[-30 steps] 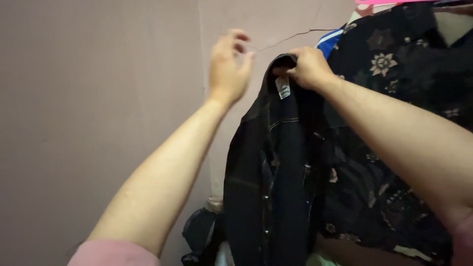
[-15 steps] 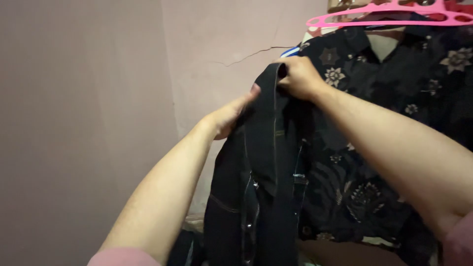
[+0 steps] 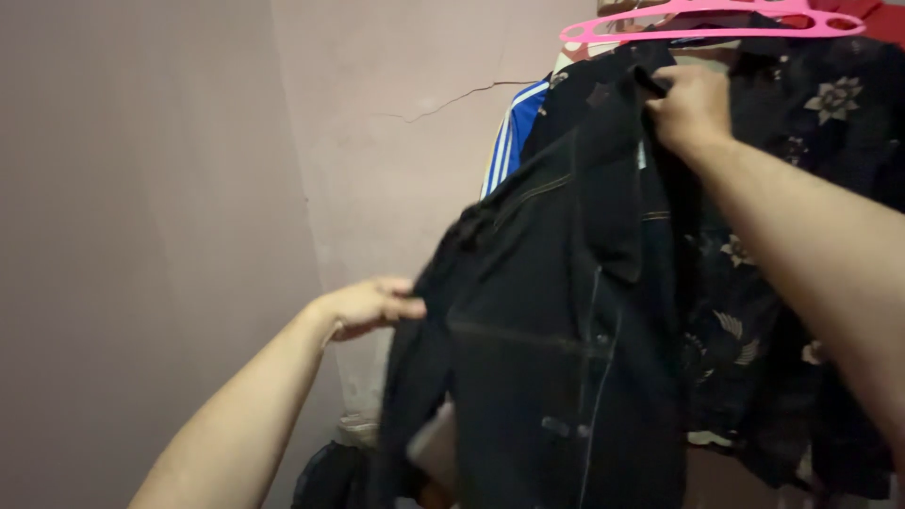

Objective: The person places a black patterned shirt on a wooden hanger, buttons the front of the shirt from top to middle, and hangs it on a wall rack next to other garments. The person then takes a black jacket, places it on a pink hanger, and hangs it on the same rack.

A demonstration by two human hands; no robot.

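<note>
Fingers of the right hand (image 3: 693,108) are clamped on the collar of a black jacket (image 3: 556,320), holding it up high; fingers of the left hand (image 3: 368,306) are pinched together on the jacket's left edge, lower down, pulling it out sideways. Behind everything stands a plain pinkish wall (image 3: 141,236), with an inside corner left of centre and a thin crack (image 3: 452,99) running across near the top. The jacket hangs spread between the two hands, in front of the wall, with pale stitching on its seams. Just behind it, to the right, a dark floral shirt (image 3: 811,188) hangs on a pink hanger (image 3: 707,17). A blue garment (image 3: 514,132) with white stripes shows between jacket and wall. A dark bundle (image 3: 325,476) lies low beneath the jacket.
</note>
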